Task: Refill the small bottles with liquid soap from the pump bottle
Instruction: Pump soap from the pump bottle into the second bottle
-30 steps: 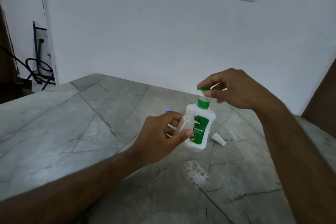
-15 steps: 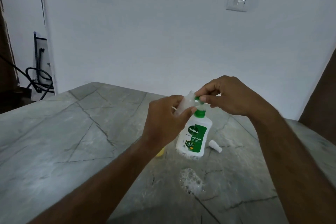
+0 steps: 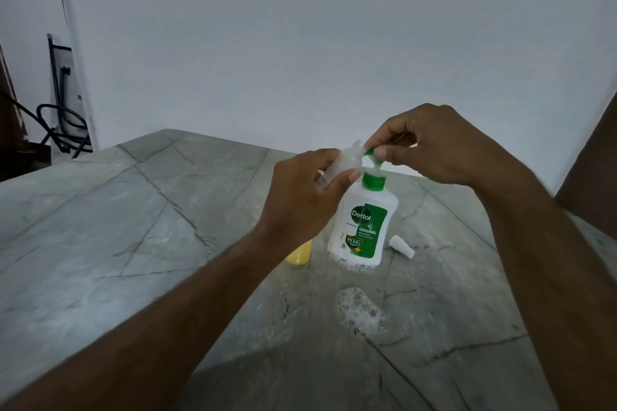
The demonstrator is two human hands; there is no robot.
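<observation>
The left hand (image 3: 300, 197) grips a clear small bottle (image 3: 340, 162), tilted with its mouth at the green spout of the pump bottle (image 3: 362, 227) standing on the tabletop (image 3: 133, 227). The right hand's (image 3: 430, 143) fingers pinch the pump head. Filling step; next, a steady press with mouth and spout aligned.

Left hand (image 3: 300, 200) grips clear small bottle (image 3: 344, 162), tilted, mouth at green pump spout (image 3: 370, 152); right hand (image 3: 430, 147) pinches spout; pump bottle (image 3: 364, 230) upright on stone table (image 3: 133, 227).

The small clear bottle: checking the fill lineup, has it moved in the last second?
Yes: the small clear bottle rose from beside the pump bottle label to its spout.
</observation>
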